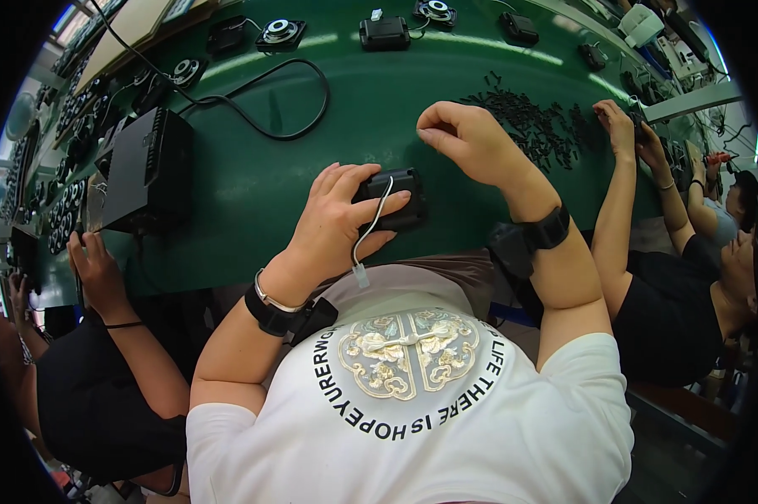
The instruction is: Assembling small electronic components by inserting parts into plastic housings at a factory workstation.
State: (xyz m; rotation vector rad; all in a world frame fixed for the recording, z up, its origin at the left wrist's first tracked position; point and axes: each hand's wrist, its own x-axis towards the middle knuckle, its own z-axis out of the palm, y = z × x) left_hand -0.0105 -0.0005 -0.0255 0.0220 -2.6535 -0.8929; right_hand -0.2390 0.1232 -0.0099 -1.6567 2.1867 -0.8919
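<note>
My left hand point(335, 217) is closed over a small black speaker box point(410, 204) at the table's near edge, its fingers spread across the top. From the box a thin white cable point(372, 230) runs down past the fingers and ends in a pale connector point(360, 275). My right hand point(473, 144) hovers up and to the right of the box, thumb and fingertips pinched together; whatever lies between them is hidden. Just beyond that hand, a loose pile of small black pieces point(534, 126) is scattered on the green table point(253, 181).
A black ventilated box point(154, 172) stands at the left, near a looped black cable point(320, 101). Speaker units point(280, 34) and black boxes point(385, 34) line the far side. Co-workers' hands are at work at the left point(100, 273) and right point(618, 130).
</note>
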